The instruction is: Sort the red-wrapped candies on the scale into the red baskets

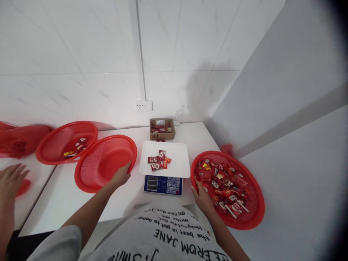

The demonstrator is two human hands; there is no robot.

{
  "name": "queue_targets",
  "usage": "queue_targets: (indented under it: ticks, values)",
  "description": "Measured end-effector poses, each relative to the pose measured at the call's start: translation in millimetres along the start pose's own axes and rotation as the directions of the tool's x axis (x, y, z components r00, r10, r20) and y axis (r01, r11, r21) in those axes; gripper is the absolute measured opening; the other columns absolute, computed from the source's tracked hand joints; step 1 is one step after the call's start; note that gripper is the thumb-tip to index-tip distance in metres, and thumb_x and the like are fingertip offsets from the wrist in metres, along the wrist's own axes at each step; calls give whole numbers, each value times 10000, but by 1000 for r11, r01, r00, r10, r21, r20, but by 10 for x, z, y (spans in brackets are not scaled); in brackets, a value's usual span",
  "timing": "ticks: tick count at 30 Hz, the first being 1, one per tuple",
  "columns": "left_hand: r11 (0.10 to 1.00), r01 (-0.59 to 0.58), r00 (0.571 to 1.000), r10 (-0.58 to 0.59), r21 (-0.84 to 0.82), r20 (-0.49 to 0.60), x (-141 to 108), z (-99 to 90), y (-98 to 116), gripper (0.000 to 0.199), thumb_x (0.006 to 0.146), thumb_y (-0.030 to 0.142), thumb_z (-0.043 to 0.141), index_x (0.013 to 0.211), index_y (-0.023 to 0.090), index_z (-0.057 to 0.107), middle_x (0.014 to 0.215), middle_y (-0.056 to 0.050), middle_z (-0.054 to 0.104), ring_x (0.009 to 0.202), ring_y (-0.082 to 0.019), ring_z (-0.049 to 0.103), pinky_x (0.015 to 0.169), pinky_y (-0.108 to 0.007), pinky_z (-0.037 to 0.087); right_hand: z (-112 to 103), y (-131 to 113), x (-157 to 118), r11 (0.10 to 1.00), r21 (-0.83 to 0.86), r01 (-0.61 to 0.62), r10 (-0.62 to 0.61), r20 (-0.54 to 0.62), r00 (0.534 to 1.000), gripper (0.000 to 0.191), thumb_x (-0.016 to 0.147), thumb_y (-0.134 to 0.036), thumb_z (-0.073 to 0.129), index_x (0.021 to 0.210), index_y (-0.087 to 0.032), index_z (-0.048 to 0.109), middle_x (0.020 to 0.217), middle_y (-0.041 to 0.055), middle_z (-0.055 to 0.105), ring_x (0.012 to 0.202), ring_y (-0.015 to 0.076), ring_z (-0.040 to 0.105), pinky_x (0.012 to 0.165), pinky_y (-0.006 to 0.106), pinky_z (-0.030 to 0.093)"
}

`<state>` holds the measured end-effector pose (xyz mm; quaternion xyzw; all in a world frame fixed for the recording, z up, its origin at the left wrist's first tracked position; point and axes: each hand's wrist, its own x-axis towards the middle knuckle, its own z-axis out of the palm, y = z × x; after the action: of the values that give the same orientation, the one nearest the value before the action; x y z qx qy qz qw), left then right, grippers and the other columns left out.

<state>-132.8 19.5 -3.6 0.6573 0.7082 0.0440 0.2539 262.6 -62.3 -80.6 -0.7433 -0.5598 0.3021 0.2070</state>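
One red left-of-centre basket (89, 174) is grasped by its right rim in the left hand (121, 177). At lower right of the frame, the full basket (259, 206), heaped with red packets (225, 183), is gripped by its left rim in the right hand (202, 196). Between them, at the centre, a few small wrapped sweets (156, 166) are held on the white pan (179, 156) of a blue scale (163, 185). Just above the pan, a cardboard box (167, 136) holding more packets is set on the white table (191, 132). Toward the left, another basket (45, 152) is seen with some packets inside; at the left edge, a co-worker's hand (12, 177) is shown below a red bag (21, 139).
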Motion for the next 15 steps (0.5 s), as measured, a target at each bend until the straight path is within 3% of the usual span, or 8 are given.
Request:
queue_targets:
  ticks: [4,10,13,15]
  values:
    - [997,28,999,-31,66,44,126,-23,7,603,802,165,434,1387,122,295,1219,-179,566,1052,-311,568,830,-399,441,-5,-9,4,1000,-1,-17,17,21,1000,602,823,-460,369,1301,-101,439,1339,166,475,1248,262,435,1019,409,344]
    - [995,-12,994,2,96,111,206,120,62,640,873,398,401,1415,102,234,1242,-208,543,1095,-328,543,853,-400,437,-6,-2,18,998,48,-27,25,49,998,617,818,-463,371,1311,-96,424,1363,158,450,1276,256,399,1047,400,310]
    - [995,-48,993,38,89,108,222,153,67,608,880,386,391,1415,135,248,1295,-187,509,1140,-319,512,887,-414,427,-14,-2,15,999,33,-15,14,55,998,612,824,-459,366,1307,-87,428,1355,166,458,1269,252,409,1047,394,312]
    - [989,-111,993,107,96,51,228,173,73,585,858,300,424,1401,136,282,1364,-166,443,1226,-303,434,957,-420,387,-21,-6,11,1000,27,1,-2,54,999,606,829,-449,364,1303,-76,429,1346,174,466,1260,253,420,1044,393,315]
